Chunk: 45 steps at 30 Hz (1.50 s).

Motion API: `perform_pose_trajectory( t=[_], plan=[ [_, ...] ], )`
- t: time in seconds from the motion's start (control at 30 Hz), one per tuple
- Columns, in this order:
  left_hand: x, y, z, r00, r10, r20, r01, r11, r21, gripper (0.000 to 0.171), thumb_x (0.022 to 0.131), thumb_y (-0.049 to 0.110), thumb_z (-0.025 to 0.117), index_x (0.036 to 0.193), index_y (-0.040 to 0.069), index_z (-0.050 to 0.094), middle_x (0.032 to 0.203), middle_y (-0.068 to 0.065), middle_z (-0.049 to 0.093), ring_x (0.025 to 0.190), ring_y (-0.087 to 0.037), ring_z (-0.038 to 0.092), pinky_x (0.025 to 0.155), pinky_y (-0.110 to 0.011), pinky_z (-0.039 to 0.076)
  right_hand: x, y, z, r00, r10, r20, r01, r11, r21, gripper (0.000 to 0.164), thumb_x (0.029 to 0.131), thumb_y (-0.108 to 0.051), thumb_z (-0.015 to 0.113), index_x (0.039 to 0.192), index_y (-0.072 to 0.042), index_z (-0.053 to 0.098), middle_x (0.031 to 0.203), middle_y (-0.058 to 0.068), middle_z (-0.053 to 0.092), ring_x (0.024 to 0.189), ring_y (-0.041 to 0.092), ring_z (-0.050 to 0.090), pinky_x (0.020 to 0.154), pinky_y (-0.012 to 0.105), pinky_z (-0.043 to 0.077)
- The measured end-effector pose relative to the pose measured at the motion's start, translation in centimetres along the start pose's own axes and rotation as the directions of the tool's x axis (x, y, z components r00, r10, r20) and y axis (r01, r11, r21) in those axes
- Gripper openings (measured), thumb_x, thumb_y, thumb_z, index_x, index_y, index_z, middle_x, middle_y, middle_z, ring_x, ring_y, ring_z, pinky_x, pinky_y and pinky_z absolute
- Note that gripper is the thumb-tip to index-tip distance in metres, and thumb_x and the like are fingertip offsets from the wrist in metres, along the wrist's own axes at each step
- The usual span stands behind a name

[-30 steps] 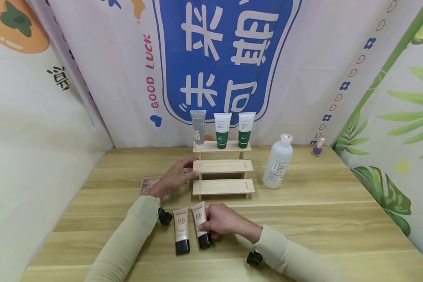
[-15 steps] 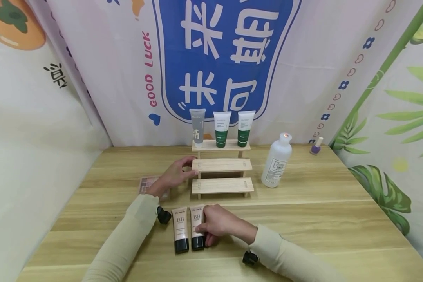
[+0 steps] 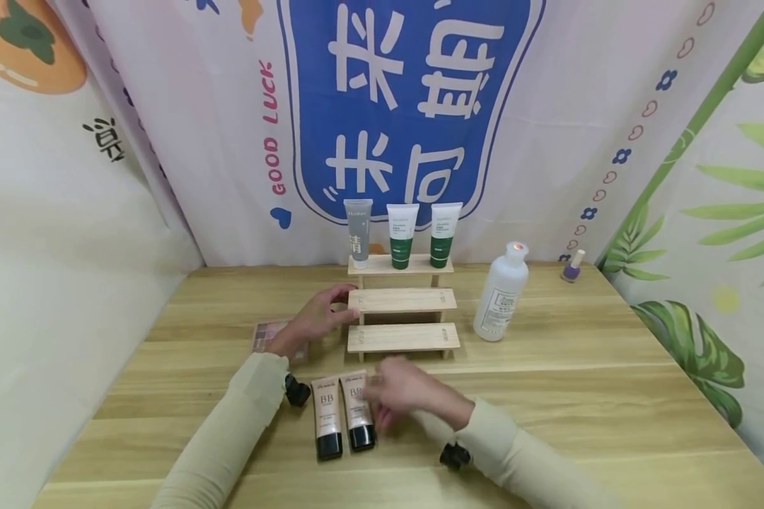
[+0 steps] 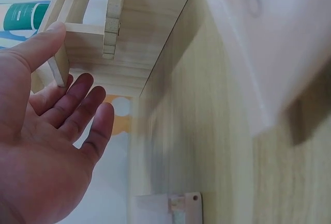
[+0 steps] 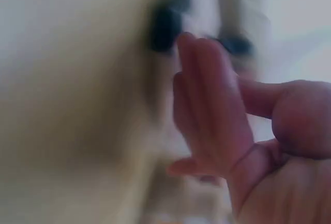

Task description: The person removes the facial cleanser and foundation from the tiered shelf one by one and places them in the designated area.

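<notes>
My left hand (image 3: pixel 318 316) holds the left end of the three-step wooden display stand (image 3: pixel 402 300). In the left wrist view the thumb lies against the board's end and a fingertip is partly behind it. Two BB cream tubes (image 3: pixel 327 418) with black caps lie side by side on the table, below the stand. My right hand (image 3: pixel 404 389), blurred, is beside the right BB cream tube (image 3: pixel 358 410). Its fingers (image 5: pixel 217 94) look fairly straight in the right wrist view, with nothing gripped between them.
A grey tube (image 3: pixel 358 233) and two white-and-green tubes (image 3: pixel 402 235) stand on the top step. A clear bottle (image 3: pixel 501 293) is right of the stand, with purple nail polish (image 3: pixel 571 268) farther back. Partly under the left forearm lies an eyeshadow palette (image 3: pixel 264 334).
My right hand straightened the right BB cream tube alongside the other, then let go and drew slightly up and right. My left hand stays on the stand.
</notes>
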State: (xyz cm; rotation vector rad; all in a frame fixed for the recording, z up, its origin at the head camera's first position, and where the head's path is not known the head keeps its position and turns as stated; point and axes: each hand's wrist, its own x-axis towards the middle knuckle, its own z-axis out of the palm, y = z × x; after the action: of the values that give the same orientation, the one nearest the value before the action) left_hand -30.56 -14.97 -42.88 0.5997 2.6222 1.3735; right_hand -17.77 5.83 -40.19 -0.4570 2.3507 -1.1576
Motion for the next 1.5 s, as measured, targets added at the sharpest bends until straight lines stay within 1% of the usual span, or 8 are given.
perform_pose_trajectory(
  t=[0.13, 0.37, 0.47, 0.53, 0.77, 1.1, 1.33, 1.5],
  plan=[
    [0.0, 0.2, 0.0, 1.000, -0.014, 0.000, 0.014, 1.000, -0.003, 0.060, 0.091, 0.022, 0.070, 0.144, 0.011, 0.044, 0.133, -0.013, 0.056, 0.128, -0.033, 0.049, 0.108, -0.050, 0.039, 0.6, -1.2, -5.3, 0.955, -0.074, -0.287, 0.110, 0.988, 0.111, 0.054, 0.098, -0.023, 0.060, 0.137, 0.010, 0.044, 0.074, 0.016, 0.067, 0.059, 0.030, 0.068, 0.059, 0.041, 0.059],
    [0.0, 0.2, 0.3, 1.000, -0.023, 0.003, 0.023, 1.000, -0.017, 0.056, 0.092, 0.020, 0.070, 0.142, 0.011, 0.046, 0.133, -0.013, 0.056, 0.128, -0.032, 0.049, 0.108, -0.050, 0.039, 2.1, 0.1, -11.7, 0.570, -0.208, -0.794, 0.264, 0.963, -0.063, 0.034, 0.096, -0.021, 0.062, 0.119, 0.002, 0.050, 0.088, 0.013, 0.063, 0.066, 0.022, 0.064, 0.060, 0.035, 0.056],
    [-0.1, 0.1, 0.3, 1.000, -0.028, 0.013, 0.028, 1.000, -0.010, 0.058, 0.092, 0.023, 0.069, 0.144, 0.011, 0.045, 0.134, -0.012, 0.055, 0.128, -0.032, 0.049, 0.107, -0.050, 0.040, 2.6, 1.0, -12.8, 0.492, -0.207, -0.845, 0.240, 0.966, -0.097, 0.039, 0.094, -0.019, 0.065, 0.121, 0.004, 0.049, 0.097, 0.016, 0.062, 0.080, 0.025, 0.063, 0.071, 0.036, 0.055],
    [-0.1, 0.1, 0.3, 0.999, -0.032, 0.010, 0.032, 0.999, -0.008, 0.058, 0.093, 0.025, 0.069, 0.144, 0.012, 0.045, 0.134, -0.012, 0.055, 0.128, -0.031, 0.049, 0.107, -0.049, 0.041, 3.0, 1.1, -13.5, 0.484, -0.192, -0.854, 0.220, 0.971, -0.094, 0.051, 0.092, -0.023, 0.067, 0.129, 0.005, 0.046, 0.109, 0.019, 0.059, 0.093, 0.029, 0.061, 0.081, 0.039, 0.053],
    [0.2, 0.3, 0.3, 1.000, -0.006, 0.006, 0.006, 1.000, -0.022, 0.056, 0.093, 0.022, 0.069, 0.142, 0.011, 0.046, 0.132, -0.012, 0.056, 0.126, -0.031, 0.051, 0.106, -0.049, 0.041, 4.5, 0.4, -15.6, 0.563, -0.133, -0.816, 0.140, 0.988, -0.064, 0.064, 0.092, -0.030, 0.068, 0.141, 0.002, 0.040, 0.134, 0.022, 0.053, 0.117, 0.036, 0.057, 0.099, 0.047, 0.047],
    [0.4, 0.0, 0.6, 1.000, 0.019, 0.005, -0.019, 1.000, -0.008, 0.055, 0.093, 0.023, 0.069, 0.141, 0.011, 0.047, 0.130, -0.011, 0.058, 0.125, -0.030, 0.051, 0.105, -0.048, 0.043, 6.1, 1.2, -16.5, 0.527, -0.094, -0.845, 0.057, 0.996, -0.075, 0.047, 0.093, -0.023, 0.068, 0.130, 0.000, 0.050, 0.117, 0.019, 0.060, 0.105, 0.032, 0.057, 0.089, 0.044, 0.048],
    [0.2, 0.1, 0.4, 1.000, -0.018, 0.008, 0.018, 1.000, -0.020, 0.057, 0.092, 0.023, 0.070, 0.143, 0.013, 0.046, 0.133, -0.012, 0.056, 0.128, -0.031, 0.049, 0.108, -0.049, 0.040, 5.1, 1.4, -15.5, 0.488, -0.130, -0.863, 0.140, 0.988, -0.070, 0.042, 0.091, -0.023, 0.071, 0.120, -0.001, 0.050, 0.108, 0.015, 0.060, 0.095, 0.027, 0.057, 0.081, 0.039, 0.051],
    [0.0, -0.1, 0.0, 1.000, -0.027, 0.002, 0.028, 1.000, -0.007, 0.057, 0.092, 0.023, 0.070, 0.143, 0.013, 0.046, 0.134, -0.012, 0.056, 0.128, -0.032, 0.049, 0.108, -0.050, 0.039, 2.5, 0.0, -13.1, 0.584, -0.175, -0.793, 0.171, 0.981, -0.090, 0.045, 0.089, -0.026, 0.073, 0.118, -0.001, 0.050, 0.102, 0.012, 0.061, 0.090, 0.025, 0.060, 0.077, 0.038, 0.054]
  ],
)
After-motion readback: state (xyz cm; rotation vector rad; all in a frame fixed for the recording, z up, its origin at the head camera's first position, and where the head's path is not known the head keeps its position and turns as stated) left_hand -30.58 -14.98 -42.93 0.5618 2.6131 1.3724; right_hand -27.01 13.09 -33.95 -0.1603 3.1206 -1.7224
